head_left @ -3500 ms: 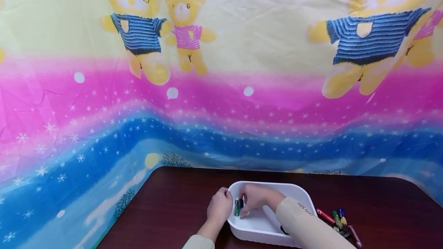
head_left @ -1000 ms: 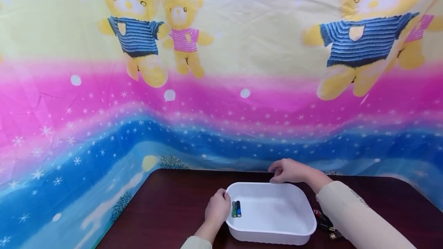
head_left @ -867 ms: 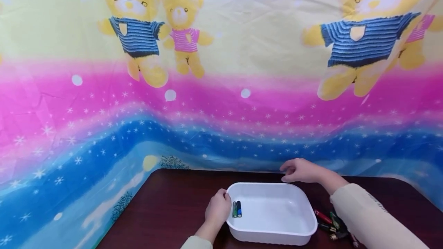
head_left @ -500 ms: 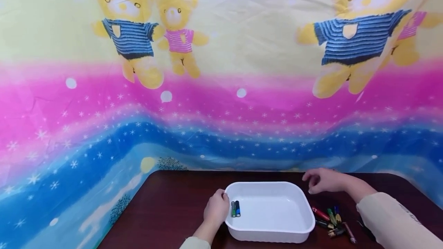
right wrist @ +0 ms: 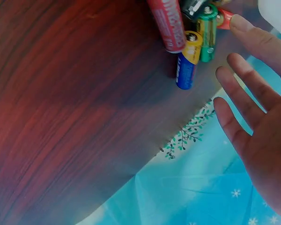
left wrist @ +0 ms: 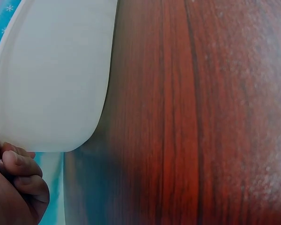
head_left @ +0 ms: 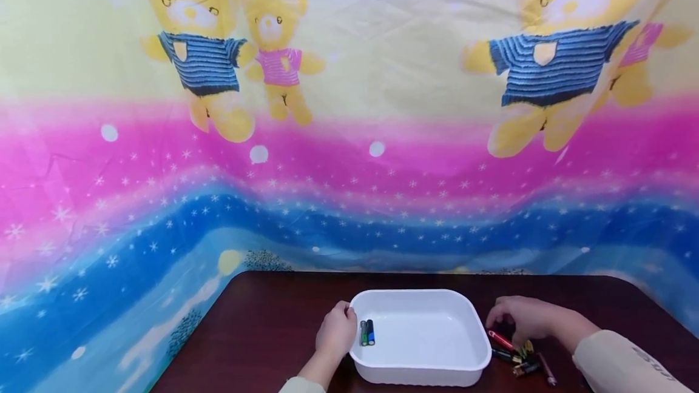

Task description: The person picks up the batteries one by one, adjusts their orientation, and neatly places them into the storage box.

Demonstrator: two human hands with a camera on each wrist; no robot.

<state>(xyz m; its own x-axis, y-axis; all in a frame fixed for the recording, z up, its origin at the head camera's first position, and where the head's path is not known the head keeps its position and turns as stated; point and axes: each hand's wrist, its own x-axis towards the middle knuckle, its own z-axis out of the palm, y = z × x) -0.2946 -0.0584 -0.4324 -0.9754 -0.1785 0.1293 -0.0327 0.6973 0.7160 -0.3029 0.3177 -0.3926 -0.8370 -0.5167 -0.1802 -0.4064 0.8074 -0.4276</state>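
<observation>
My left hand (head_left: 337, 329) grips the left rim of a white plastic basin (head_left: 426, 375), fingers curled at its edge, as the left wrist view also shows. Inside, against the left wall, a green battery (head_left: 363, 333) and a dark battery with a blue end (head_left: 371, 332) lie side by side. My right hand (head_left: 532, 317) is over a small pile of batteries right of the basin. In the right wrist view its fingers are spread, holding nothing, the thumb tip close to a red battery (right wrist: 223, 19). Nearby lie a blue-and-yellow battery (right wrist: 188, 65), a green-and-gold one (right wrist: 207, 40) and a pinkish-red one (right wrist: 169, 26).
The dark wood table (head_left: 273, 320) has rounded far corners. Behind it hangs a cloth backdrop (head_left: 338, 199) printed with bears and snowflakes, reaching the table's far edge. Black-and-copper batteries (head_left: 526, 369) lie at the near side of the pile.
My right hand has left the basin, where it was by the dark battery, and moved right and down to the pile. Two batteries now lie uncovered in the basin. My left hand keeps its grip.
</observation>
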